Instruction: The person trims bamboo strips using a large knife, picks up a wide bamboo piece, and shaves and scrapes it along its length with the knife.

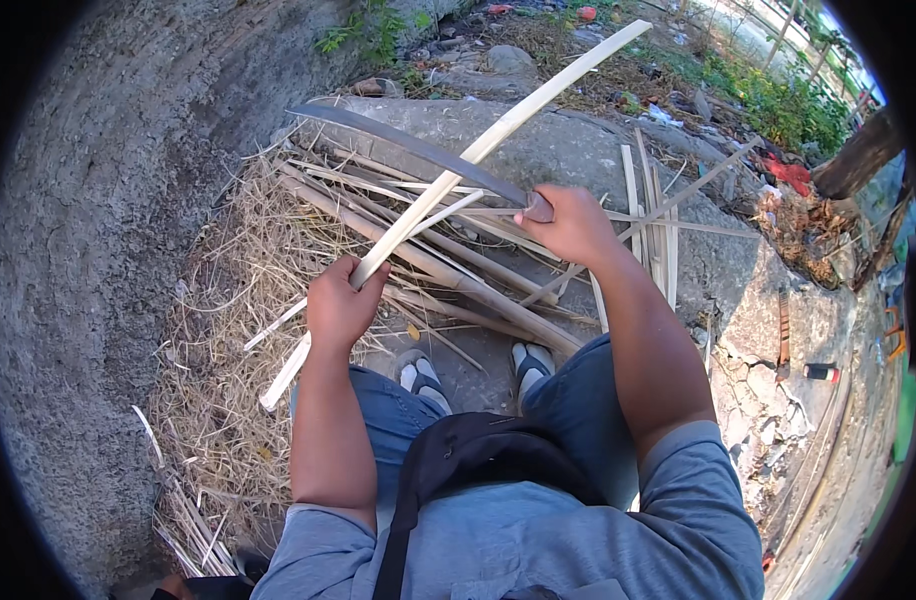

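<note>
My left hand point(344, 306) is closed around a long pale strip of split bamboo point(518, 116), which slants from the lower left up to the far right. In my right hand point(570, 228) is the handle of a machete point(393, 142). Its long dark blade points to the far left and crosses the bamboo strip, apparently touching it. A thinner sliver point(448, 212) splays out beside the strip, near the blade. Whether that sliver is still joined to the strip I cannot tell.
Bamboo poles point(458, 280) and split pieces lie in front of my feet. Curly shavings point(238, 370) heap up at the left beside a rough wall point(98, 250). Thin strips point(658, 225) lie across the concrete at the right. Farther right are a dark log point(863, 155) and a small black-and-red object point(822, 372).
</note>
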The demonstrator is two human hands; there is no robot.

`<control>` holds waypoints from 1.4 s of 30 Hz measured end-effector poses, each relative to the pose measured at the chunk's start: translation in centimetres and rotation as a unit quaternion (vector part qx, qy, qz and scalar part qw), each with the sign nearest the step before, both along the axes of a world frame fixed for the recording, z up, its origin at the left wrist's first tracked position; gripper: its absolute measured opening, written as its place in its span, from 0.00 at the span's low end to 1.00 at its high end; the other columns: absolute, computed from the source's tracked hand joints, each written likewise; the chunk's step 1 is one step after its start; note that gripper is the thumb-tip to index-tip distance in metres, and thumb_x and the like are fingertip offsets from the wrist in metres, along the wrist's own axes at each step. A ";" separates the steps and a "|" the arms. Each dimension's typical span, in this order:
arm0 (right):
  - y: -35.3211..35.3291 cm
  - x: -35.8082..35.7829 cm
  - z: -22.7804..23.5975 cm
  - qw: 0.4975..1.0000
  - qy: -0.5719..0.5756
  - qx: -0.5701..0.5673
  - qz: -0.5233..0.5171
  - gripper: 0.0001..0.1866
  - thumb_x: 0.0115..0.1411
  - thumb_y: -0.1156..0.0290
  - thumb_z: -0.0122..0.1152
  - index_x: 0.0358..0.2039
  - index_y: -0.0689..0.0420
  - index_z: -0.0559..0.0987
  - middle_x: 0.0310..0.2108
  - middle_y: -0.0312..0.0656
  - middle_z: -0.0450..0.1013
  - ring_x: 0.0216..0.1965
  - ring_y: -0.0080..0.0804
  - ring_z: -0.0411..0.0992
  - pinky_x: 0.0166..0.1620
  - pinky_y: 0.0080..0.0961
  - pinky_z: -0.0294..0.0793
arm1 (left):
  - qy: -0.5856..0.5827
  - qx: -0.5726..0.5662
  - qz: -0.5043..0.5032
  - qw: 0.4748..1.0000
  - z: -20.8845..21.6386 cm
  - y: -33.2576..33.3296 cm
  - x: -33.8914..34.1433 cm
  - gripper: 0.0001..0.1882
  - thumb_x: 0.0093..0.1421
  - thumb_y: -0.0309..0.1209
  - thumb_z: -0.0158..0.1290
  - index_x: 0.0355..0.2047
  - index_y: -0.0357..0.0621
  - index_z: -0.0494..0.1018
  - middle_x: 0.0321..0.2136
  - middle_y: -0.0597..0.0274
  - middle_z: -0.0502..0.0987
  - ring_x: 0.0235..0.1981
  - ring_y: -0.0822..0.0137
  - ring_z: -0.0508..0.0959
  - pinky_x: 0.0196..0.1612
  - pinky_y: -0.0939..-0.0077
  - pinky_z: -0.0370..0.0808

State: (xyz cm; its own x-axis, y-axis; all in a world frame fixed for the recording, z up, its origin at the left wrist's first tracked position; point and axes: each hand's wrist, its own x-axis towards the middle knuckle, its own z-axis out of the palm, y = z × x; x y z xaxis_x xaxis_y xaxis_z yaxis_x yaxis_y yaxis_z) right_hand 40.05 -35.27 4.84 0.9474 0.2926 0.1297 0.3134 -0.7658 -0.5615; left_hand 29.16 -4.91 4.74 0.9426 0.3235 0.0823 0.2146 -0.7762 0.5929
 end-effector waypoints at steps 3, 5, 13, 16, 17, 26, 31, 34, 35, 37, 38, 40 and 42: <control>0.4 -0.5 -0.1 1.000 -0.006 -0.005 0.010 0.18 0.56 0.55 0.69 0.32 0.58 0.80 0.28 0.52 0.77 0.33 0.57 0.77 0.36 0.46 0.74 | 0.001 0.019 -0.004 1.000 -0.4 0.1 0.1 0.19 0.57 0.46 0.65 0.31 0.41 0.80 0.22 0.52 0.80 0.24 0.54 0.81 0.31 0.62 0.76; 0.9 -0.6 -0.3 1.000 -0.004 -0.004 0.013 0.17 0.56 0.56 0.69 0.32 0.58 0.81 0.28 0.52 0.78 0.33 0.57 0.77 0.37 0.46 0.74 | 0.003 0.033 -0.010 0.999 -0.4 0.1 0.1 0.19 0.57 0.46 0.65 0.32 0.41 0.80 0.23 0.52 0.81 0.25 0.53 0.82 0.31 0.61 0.76; 2.0 -0.9 -0.7 0.992 -0.060 -0.070 0.090 0.12 0.53 0.59 0.66 0.33 0.53 0.82 0.27 0.51 0.78 0.33 0.55 0.78 0.37 0.49 0.76 | 0.010 0.048 -0.018 0.999 -0.4 -0.2 0.1 0.20 0.56 0.47 0.66 0.31 0.40 0.80 0.23 0.51 0.81 0.26 0.53 0.82 0.32 0.61 0.77; 1.7 -0.7 -0.7 0.996 -0.053 -0.054 0.047 0.12 0.54 0.59 0.67 0.32 0.53 0.82 0.27 0.51 0.78 0.33 0.55 0.78 0.37 0.49 0.75 | -0.003 0.023 -0.014 1.000 -0.3 -0.2 0.1 0.20 0.56 0.46 0.66 0.30 0.40 0.79 0.22 0.52 0.80 0.24 0.54 0.81 0.31 0.62 0.76; 1.5 -0.6 -0.5 0.996 -0.053 -0.054 0.048 0.12 0.54 0.59 0.67 0.32 0.53 0.82 0.27 0.51 0.78 0.33 0.55 0.78 0.37 0.49 0.75 | -0.003 0.023 -0.014 1.000 -0.3 0.0 0.1 0.20 0.56 0.46 0.66 0.30 0.40 0.79 0.22 0.52 0.80 0.24 0.54 0.81 0.31 0.62 0.76; -0.6 0.8 -1.8 1.000 -0.020 0.017 0.016 0.15 0.56 0.58 0.68 0.34 0.57 0.81 0.29 0.52 0.78 0.34 0.56 0.77 0.37 0.46 0.74 | -0.024 0.059 -0.002 0.998 -0.9 0.3 0.3 0.19 0.56 0.46 0.66 0.30 0.41 0.80 0.21 0.52 0.79 0.23 0.54 0.80 0.30 0.63 0.75; 0.4 -0.2 -0.8 0.999 -0.012 -0.017 0.039 0.15 0.54 0.58 0.69 0.34 0.55 0.81 0.30 0.51 0.79 0.35 0.56 0.78 0.38 0.47 0.75 | -0.010 0.037 -0.014 0.999 -0.6 -0.1 0.1 0.19 0.57 0.46 0.65 0.31 0.40 0.80 0.21 0.52 0.80 0.24 0.53 0.81 0.30 0.62 0.76; 1.0 -0.6 -0.1 0.997 0.008 -0.055 0.051 0.14 0.53 0.58 0.69 0.34 0.54 0.82 0.30 0.51 0.79 0.35 0.56 0.78 0.39 0.48 0.75 | 0.002 0.034 -0.017 0.999 -0.7 -0.2 0.2 0.19 0.57 0.46 0.65 0.31 0.40 0.80 0.21 0.52 0.80 0.24 0.52 0.81 0.31 0.61 0.76; 1.1 -0.6 -0.1 0.997 0.008 -0.055 0.051 0.14 0.53 0.58 0.69 0.34 0.54 0.82 0.30 0.51 0.79 0.35 0.56 0.78 0.39 0.48 0.75 | 0.002 0.034 -0.017 0.999 -0.8 -0.1 0.2 0.19 0.57 0.46 0.65 0.31 0.40 0.80 0.21 0.52 0.80 0.24 0.52 0.81 0.31 0.61 0.76; 1.1 -0.6 -0.2 0.996 -0.006 -0.068 0.050 0.14 0.53 0.58 0.69 0.34 0.53 0.82 0.29 0.51 0.79 0.35 0.56 0.78 0.39 0.48 0.75 | -0.002 0.039 -0.023 0.999 -0.9 0.0 0.3 0.19 0.57 0.46 0.65 0.32 0.40 0.80 0.22 0.52 0.80 0.24 0.53 0.81 0.31 0.62 0.76; 1.0 -0.6 -0.2 0.996 -0.006 -0.068 0.050 0.14 0.53 0.58 0.69 0.34 0.53 0.82 0.29 0.51 0.79 0.35 0.56 0.78 0.39 0.48 0.75 | -0.003 0.039 -0.023 0.999 -0.8 0.0 0.3 0.19 0.57 0.46 0.65 0.32 0.40 0.80 0.22 0.52 0.80 0.24 0.53 0.81 0.31 0.62 0.76; 0.7 -0.5 -0.2 0.997 -0.031 -0.048 0.055 0.14 0.53 0.58 0.69 0.34 0.53 0.82 0.29 0.51 0.79 0.34 0.56 0.77 0.38 0.49 0.75 | -0.002 0.034 -0.014 0.999 -0.6 0.0 0.3 0.19 0.57 0.46 0.65 0.32 0.41 0.80 0.21 0.52 0.80 0.23 0.53 0.81 0.31 0.61 0.76; 0.3 -0.3 0.1 0.998 -0.023 -0.042 0.038 0.14 0.54 0.57 0.69 0.34 0.54 0.81 0.29 0.51 0.78 0.34 0.56 0.77 0.38 0.48 0.75 | 0.003 0.026 -0.005 1.000 -0.3 0.1 0.2 0.19 0.57 0.46 0.65 0.32 0.41 0.80 0.21 0.52 0.80 0.23 0.53 0.81 0.31 0.62 0.76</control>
State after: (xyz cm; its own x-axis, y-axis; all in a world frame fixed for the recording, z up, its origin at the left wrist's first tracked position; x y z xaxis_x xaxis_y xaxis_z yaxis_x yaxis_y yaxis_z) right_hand 39.73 -34.96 4.90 0.9155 0.3752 0.1452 0.3968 -0.7826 -0.4797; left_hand 29.36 -4.79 4.48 0.9461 0.3100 0.0938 0.2100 -0.8076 0.5511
